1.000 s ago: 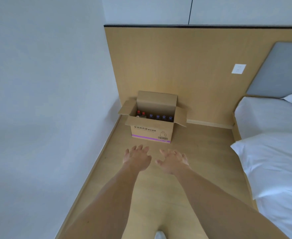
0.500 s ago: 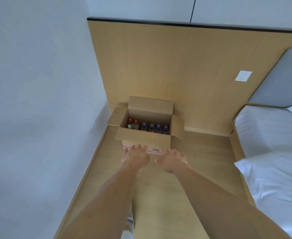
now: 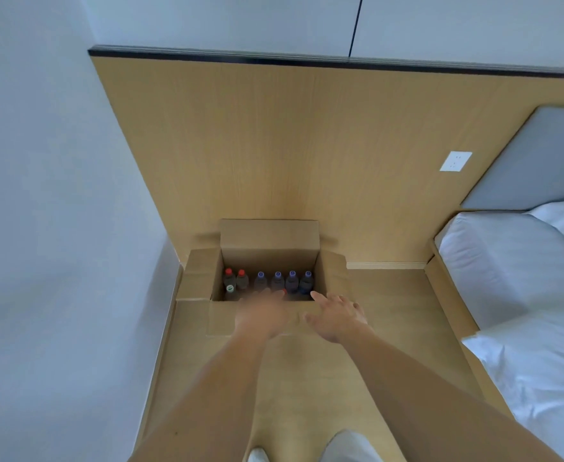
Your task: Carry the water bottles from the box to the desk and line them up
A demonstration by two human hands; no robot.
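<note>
Head view: no label readable on the bottles (image 3: 267,281), upright in the open box (image 3: 269,236) by the wood panel (image 3: 274,145); left hand (image 3: 262,315) blurred, fingers spread, right hand (image 3: 337,316) loose, both empty at the near rim; bed (image 3: 520,278) to the right

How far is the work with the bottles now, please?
Nothing looks done yet: the bottles all stand in the open cardboard box on the floor, and no desk is in view. In hand: the left hand and right hand reach over the box's near edge, both empty. Left: lifting every bottle, carrying, lining up.
</note>
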